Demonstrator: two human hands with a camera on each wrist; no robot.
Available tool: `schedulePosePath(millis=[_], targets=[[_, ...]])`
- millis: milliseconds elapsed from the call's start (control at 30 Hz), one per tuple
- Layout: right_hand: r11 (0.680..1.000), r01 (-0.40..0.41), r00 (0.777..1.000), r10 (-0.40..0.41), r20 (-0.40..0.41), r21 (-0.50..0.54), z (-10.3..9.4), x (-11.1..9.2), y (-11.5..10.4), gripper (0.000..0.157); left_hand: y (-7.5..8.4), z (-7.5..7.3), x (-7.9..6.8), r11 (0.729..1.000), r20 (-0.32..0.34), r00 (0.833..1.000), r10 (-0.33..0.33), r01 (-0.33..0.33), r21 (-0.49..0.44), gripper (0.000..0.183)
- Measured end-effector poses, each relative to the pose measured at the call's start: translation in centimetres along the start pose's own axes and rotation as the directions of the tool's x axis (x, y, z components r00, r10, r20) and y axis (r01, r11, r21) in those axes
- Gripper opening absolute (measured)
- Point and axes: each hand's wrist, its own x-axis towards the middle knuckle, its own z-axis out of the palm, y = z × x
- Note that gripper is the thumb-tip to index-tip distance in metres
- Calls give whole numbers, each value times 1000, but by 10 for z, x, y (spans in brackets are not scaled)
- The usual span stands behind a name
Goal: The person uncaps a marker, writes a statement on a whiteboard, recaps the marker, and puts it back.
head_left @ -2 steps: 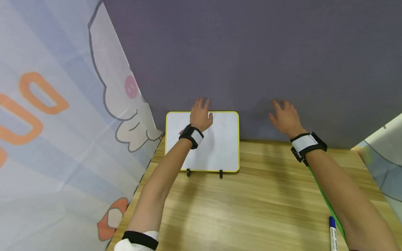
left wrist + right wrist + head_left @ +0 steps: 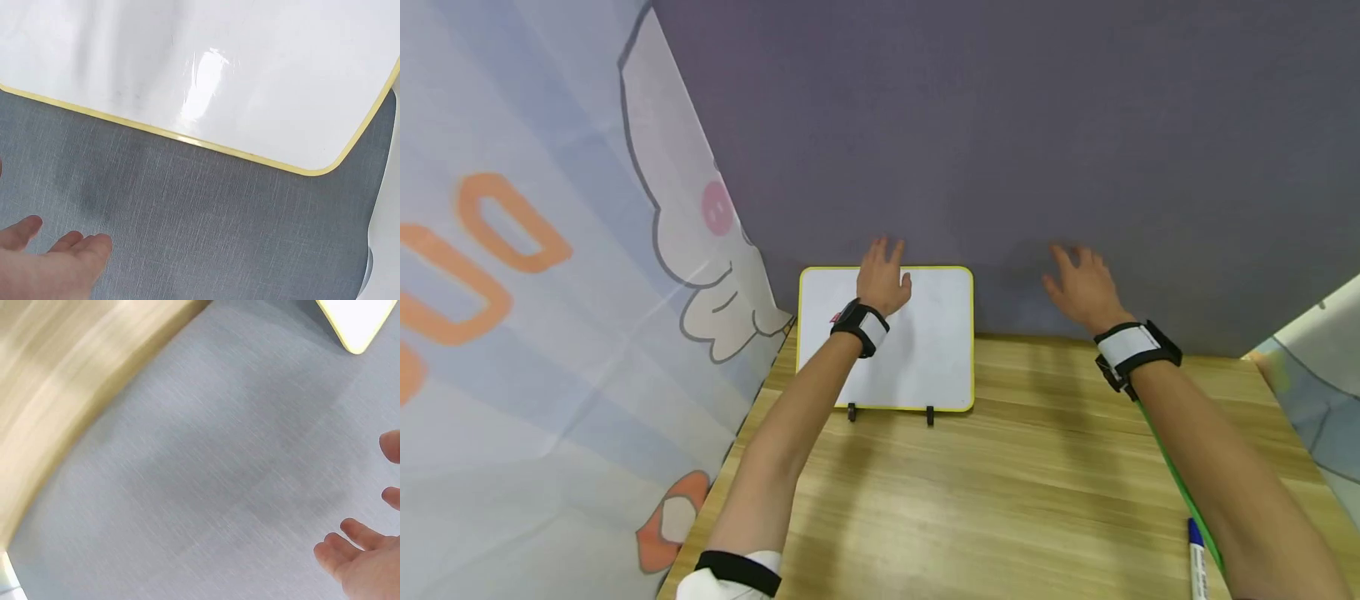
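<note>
A whiteboard (image 2: 928, 350) with a yellow rim stands on small black feet at the back of the wooden table, near the grey panel. My left hand (image 2: 882, 279) is stretched out in front of its upper part, fingers apart and holding nothing. In the left wrist view the fingers (image 2: 81, 250) show against the grey panel beyond the board's edge. To the right of the board, my right hand (image 2: 1084, 287) reaches toward the panel with fingers spread and nothing in it. A marker (image 2: 1197, 562) with a blue cap lies beside my right forearm, partly cut off by the frame.
A grey panel (image 2: 1000, 125) rises behind the wooden table (image 2: 1000, 492). On the left hangs a printed cloth (image 2: 572, 350) with cartoon shapes. A green strip (image 2: 1180, 483) runs along the right forearm. Another printed sheet (image 2: 1315, 417) borders the right side.
The head view has shifted very slightly, moving the scene a little to the right. Both hands keep their poses, and the board and marker stay where they were.
</note>
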Motion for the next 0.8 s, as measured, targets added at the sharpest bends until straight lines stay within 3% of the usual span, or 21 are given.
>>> schedulePosePath(millis=[333,533,700,800], targets=[[1000,6,1000,-6,10,16,-12,4,12,56,-1,1,4,999,-61,998,-4,2,-35,49],[998,-24,999,26,-25,64,-14,-5,26,54,-9,6,1,997,-75,997,-13,7,-82,40],[993,-68,997,71,-25,101,4,-32,55,52,-31,23,-20,992,-81,996,-23,13,-122,23],[992,-87,996,89,-11,89,17,-64,83,44,-48,40,-42,994,-23,999,-27,24,-110,18]])
